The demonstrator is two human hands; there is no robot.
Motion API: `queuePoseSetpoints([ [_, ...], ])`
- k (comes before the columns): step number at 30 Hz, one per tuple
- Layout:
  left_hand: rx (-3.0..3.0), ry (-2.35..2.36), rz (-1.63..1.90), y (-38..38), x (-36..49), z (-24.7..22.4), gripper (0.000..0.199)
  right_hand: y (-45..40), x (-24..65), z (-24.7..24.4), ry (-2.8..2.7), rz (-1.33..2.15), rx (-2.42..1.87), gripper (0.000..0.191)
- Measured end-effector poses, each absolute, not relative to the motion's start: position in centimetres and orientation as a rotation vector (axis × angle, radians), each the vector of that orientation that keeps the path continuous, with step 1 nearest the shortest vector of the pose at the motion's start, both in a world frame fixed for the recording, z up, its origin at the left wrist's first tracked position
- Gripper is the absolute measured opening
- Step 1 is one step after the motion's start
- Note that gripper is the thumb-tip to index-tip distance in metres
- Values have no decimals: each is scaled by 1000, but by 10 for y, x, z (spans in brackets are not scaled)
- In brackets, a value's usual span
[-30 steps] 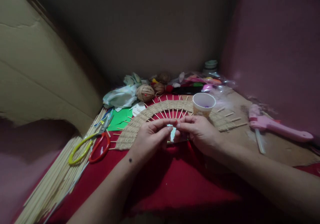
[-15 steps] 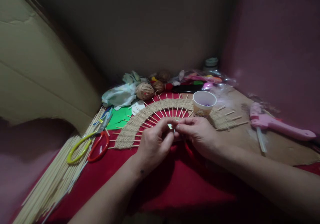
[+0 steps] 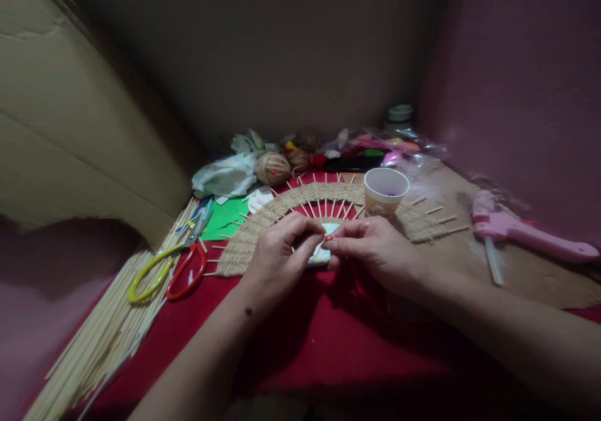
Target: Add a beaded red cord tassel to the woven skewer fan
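Note:
Over the table's middle, my left hand (image 3: 286, 245) is closed in a pinch, its fingertips beside a small red loop (image 3: 328, 238). What my left fingers hold is too small to make out. The thumb and forefinger of my right hand (image 3: 375, 249) pinch the red loop; whether it is thread or a bead does not show. A pale blue and white patterned piece (image 3: 320, 255) lies under the fingertips. Behind my hands spreads a half-round woven twine fan (image 3: 239, 249) with thin sticks radiating through it, partly covered by my left hand.
A paper cup (image 3: 382, 205) stands on the fan's right part. Scissors (image 3: 190, 252) and a bundle of thin sticks (image 3: 98, 327) lie left. Twine balls (image 3: 273, 169) and plastic bags sit behind. A pink glue gun (image 3: 530, 233) rests on cardboard (image 3: 451, 267) at right.
My left hand has shifted slightly left, away from the right fingertips. More of the patterned piece and the red loop now show between my hands.

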State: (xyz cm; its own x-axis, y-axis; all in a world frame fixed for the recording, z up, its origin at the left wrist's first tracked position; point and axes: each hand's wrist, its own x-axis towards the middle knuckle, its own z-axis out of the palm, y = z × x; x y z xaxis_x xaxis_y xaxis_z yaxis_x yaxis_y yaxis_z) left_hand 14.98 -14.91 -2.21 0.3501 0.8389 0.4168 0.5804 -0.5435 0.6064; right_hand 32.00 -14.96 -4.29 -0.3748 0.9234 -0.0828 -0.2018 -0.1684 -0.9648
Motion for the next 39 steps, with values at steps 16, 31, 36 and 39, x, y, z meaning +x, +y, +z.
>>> queuePoseSetpoints([
  [16,1608,1184,794,-151,154,-17,14,-150,323,-42,-1402,1660,-1028,18],
  [31,1300,1002,607,-143,141,-22,20,-154,322,-40,-1385,1706,-1095,6],
  [36,1406,1077,603,-146,146,-19,18,-154,322,-39,-1367,1734,-1126,12],
  [39,1449,1144,583,-149,148,-17,18,-153,322,-41,-1362,1741,-1120,12],
])
